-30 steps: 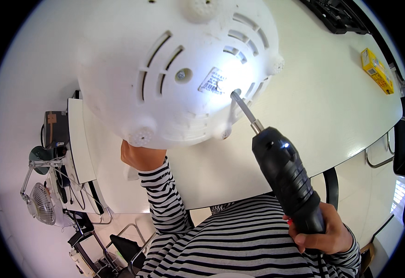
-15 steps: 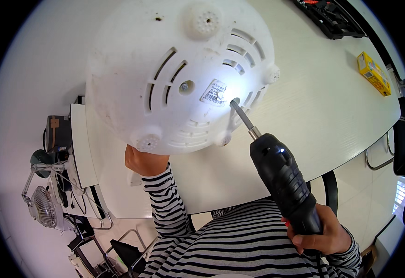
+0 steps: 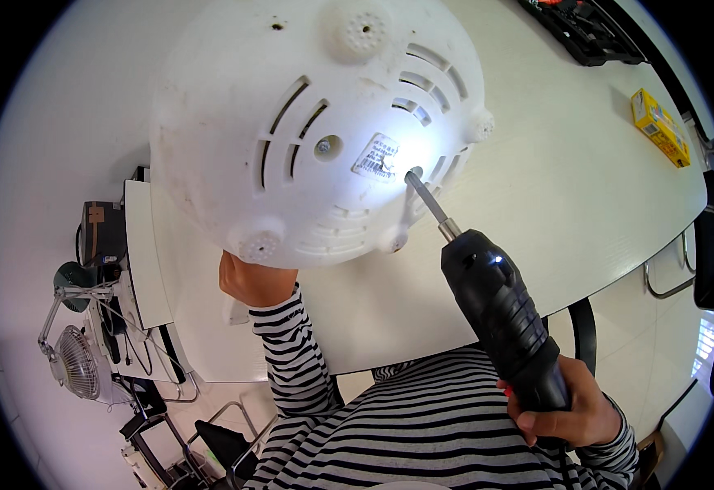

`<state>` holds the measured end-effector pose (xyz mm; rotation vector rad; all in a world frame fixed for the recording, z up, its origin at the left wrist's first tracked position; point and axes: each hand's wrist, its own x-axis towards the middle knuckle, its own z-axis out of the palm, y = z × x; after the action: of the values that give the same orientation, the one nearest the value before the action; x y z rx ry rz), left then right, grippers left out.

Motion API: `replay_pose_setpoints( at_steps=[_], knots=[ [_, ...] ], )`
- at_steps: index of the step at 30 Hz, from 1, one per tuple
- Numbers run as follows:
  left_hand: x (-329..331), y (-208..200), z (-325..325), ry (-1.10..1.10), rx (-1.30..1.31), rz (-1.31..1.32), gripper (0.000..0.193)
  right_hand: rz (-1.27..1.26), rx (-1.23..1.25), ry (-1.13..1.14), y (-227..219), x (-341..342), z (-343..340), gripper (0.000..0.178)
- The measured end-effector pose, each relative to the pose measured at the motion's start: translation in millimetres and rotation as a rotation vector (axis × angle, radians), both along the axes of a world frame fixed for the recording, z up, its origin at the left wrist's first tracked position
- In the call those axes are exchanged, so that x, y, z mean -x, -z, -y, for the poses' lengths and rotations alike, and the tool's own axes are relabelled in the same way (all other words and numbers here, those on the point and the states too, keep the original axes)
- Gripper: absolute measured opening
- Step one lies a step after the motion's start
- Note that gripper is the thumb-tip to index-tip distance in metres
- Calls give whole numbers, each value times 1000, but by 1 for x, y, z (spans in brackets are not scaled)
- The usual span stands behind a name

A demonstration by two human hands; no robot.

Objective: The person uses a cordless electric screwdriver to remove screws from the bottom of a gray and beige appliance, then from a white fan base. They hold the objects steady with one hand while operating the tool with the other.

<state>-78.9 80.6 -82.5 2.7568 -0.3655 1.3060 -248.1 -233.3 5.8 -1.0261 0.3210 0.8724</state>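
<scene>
A large round white plastic appliance base (image 3: 234, 163) is tilted with its underside toward me, showing vent slots, dotted feet, a torn label (image 3: 376, 157) and a recessed screw (image 3: 324, 147). My left hand (image 3: 259, 280) holds it at the lower edge, its fingers hidden behind the base. A black cordless electric screwdriver (image 3: 500, 314) is gripped in my right hand (image 3: 573, 408), fingers wrapped around its lower handle. Its long metal bit reaches into a second recessed hole right of the label, and its lamp lights that spot. What the bit touches inside cannot be seen.
The white table (image 3: 586, 196) spreads beneath the base. A yellow box (image 3: 659, 128) lies at the right and an open black tool case (image 3: 586, 33) at the far right. Left of the table are a dark box (image 3: 102, 233), a clip fan (image 3: 78, 362) and chairs.
The base has shifted very slightly upward in the picture, and the screwdriver with it. The bit stays in the same hole; both hands keep their hold.
</scene>
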Motion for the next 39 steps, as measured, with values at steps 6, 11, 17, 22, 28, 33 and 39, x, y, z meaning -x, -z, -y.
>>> replay_pose_setpoints(
  at_steps=[6, 11, 17, 22, 28, 33, 39],
  knots=[
    [0, -1, 0, 6, -3, -2, 42, -4, 1, -12, 0, 0, 0, 37],
    [0, 0, 0, -1, 6, -2, 42, -4, 9, -5, 1, 1, 1, 36],
    [0, 1, -1, -11, -1, -14, 42, -13, 17, -16, 1, 1, 1, 37],
    [0, 1, -1, -6, 11, -22, 43, -13, 26, -25, 1, 0, 1, 37],
    [0, 1, -1, -8, 29, -27, 44, 1, 34, -26, 2, 0, 1, 37],
    [0, 0, 0, 2, 27, -24, 44, -5, 35, -28, 1, -1, 1, 37],
    [1, -1, 0, -15, 16, -34, 44, 4, 36, -9, 2, 0, 0, 37]
  ],
)
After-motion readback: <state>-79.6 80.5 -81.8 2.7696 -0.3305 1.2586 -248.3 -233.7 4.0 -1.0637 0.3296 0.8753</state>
